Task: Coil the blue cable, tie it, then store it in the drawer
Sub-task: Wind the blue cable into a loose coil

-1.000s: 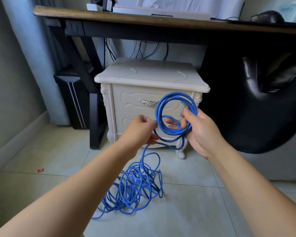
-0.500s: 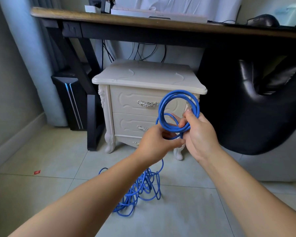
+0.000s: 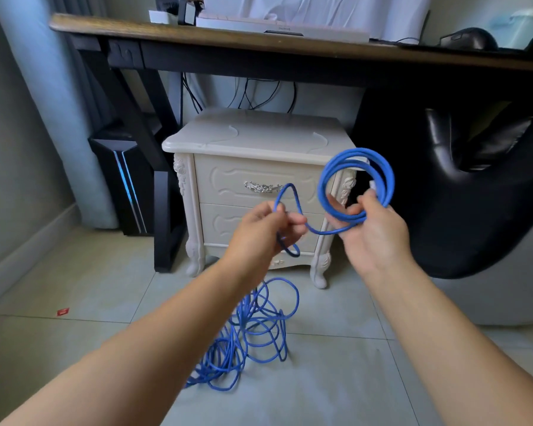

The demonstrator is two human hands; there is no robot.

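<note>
Coiling is partway: the right hand (image 3: 373, 232) grips a small coil of the thin blue round cable (image 3: 386, 179); the left hand (image 3: 263, 229) pinches the next loop; the rest lies tangled on the tiled floor (image 3: 105, 287); next, I judge, that loop joins the coil.

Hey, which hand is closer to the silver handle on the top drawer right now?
Left. The left hand, pinching a loop of the blue cable, sits just below the silver handle in this view; the right hand, gripping the coil, is off to the handle's right.
</note>
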